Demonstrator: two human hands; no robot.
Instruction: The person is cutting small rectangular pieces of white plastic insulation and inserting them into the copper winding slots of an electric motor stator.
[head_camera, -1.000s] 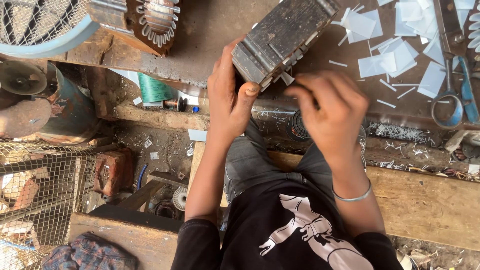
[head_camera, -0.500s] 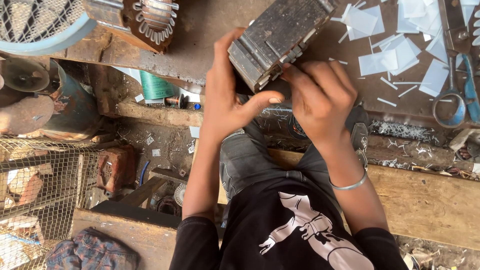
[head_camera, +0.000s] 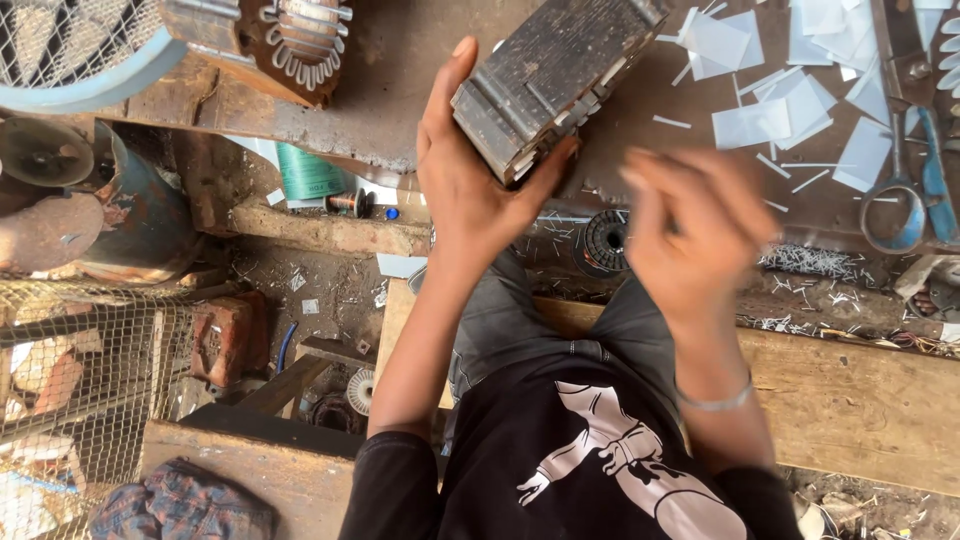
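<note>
The person's left hand (head_camera: 470, 185) is clamped on the near end of a dark, rusty rectangular block of stacked metal plates (head_camera: 550, 75), thumb pressed against its layered end face and fingers running up its left side, so that the block is held tilted over the edge of the stained brown metal worktop (head_camera: 400, 70). The right hand (head_camera: 695, 235) hangs just to the right of the block and a little nearer the body, apart from it and blurred; its fingers look loosely spread and nothing shows in them, though the blur leaves that uncertain. A thin silver bangle (head_camera: 712, 402) circles the right wrist. Beyond the right hand, pale translucent cut sheets and narrow strips (head_camera: 760, 120) lie scattered across the worktop, and a pair of blue-handled scissors (head_camera: 915, 190) rests near its right edge. At the far left of the worktop sits a rust-brown motor core with copper windings (head_camera: 300, 40), beside a light-blue fan guard with wire mesh (head_camera: 70, 45). Below the worktop edge a small black spool of wire (head_camera: 605, 240) stands among metal shavings, and the person sits on a worn wooden plank (head_camera: 860, 400), in grey trousers and a black shirt with a white print (head_camera: 610, 460).
</note>
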